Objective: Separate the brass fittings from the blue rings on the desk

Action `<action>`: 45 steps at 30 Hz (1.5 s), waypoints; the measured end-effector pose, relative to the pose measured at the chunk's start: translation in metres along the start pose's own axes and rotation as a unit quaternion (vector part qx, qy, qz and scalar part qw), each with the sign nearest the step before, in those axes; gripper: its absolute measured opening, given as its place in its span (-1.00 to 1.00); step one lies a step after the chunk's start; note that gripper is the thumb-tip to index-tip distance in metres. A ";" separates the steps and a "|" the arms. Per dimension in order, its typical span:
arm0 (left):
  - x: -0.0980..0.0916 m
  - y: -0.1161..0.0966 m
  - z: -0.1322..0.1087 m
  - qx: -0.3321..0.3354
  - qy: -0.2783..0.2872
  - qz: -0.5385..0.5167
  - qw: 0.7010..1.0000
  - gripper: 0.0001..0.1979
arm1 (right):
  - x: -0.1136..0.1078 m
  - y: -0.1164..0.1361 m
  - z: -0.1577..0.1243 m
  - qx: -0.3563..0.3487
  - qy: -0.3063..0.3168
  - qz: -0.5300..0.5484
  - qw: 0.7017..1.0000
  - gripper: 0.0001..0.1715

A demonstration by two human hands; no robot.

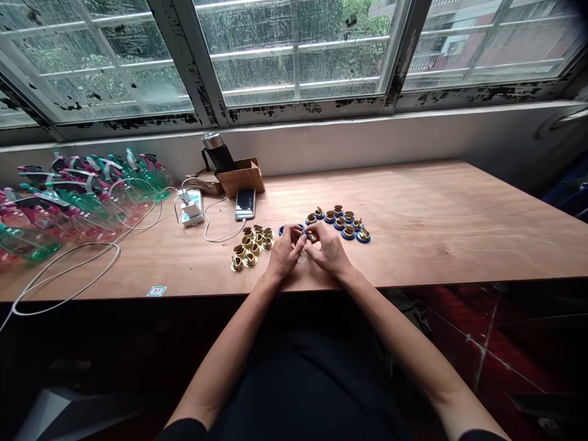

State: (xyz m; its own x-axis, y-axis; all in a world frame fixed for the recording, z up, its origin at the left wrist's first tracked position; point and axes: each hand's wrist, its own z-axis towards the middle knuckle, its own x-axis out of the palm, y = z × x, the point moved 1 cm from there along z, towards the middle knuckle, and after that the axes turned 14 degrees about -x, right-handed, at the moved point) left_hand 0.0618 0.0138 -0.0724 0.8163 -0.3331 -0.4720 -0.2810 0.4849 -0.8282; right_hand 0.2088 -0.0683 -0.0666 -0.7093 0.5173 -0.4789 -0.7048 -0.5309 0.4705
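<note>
My left hand (287, 252) and my right hand (329, 250) meet at the fingertips near the table's front edge, both closed in a pinch. Between them shows a small gold-coloured metal piece (313, 236) with blue at its edge, mostly covered by fingers. Blue rings (282, 230) show just behind my left hand. Some thin pale rings (301, 258) lie below the fingers. To the left sits a cluster of gold-coloured metal pieces (250, 245) with upright tabs. Beyond my right hand, several similar pieces carry blue rings (362, 237).
A phone (245, 204) on a cable lies behind the gold cluster, near a white power strip (192, 208). A cardboard box (241, 177) and a dark flask (219, 153) stand by the wall. Spray bottles (87, 190) fill the left; a loose white cable (117, 251) crosses the wooden table (441, 226).
</note>
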 end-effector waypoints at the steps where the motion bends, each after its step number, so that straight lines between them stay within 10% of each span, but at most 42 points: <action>1: 0.000 0.000 0.000 0.002 -0.003 0.005 1.000 -0.71 | 0.000 0.000 0.000 0.003 -0.002 -0.002 1.000 -0.73; 45: 0.000 -0.003 0.000 -0.008 0.015 0.042 0.999 -0.78 | 0.001 -0.004 -0.001 0.008 0.041 -0.012 0.999 -0.76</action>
State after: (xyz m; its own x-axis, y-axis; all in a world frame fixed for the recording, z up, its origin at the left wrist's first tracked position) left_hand 0.0630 0.0126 -0.0697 0.7737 -0.3159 -0.5492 -0.3563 0.4998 -0.7895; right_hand 0.2106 -0.0663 -0.0696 -0.6893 0.4722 -0.5495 -0.7223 -0.5074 0.4700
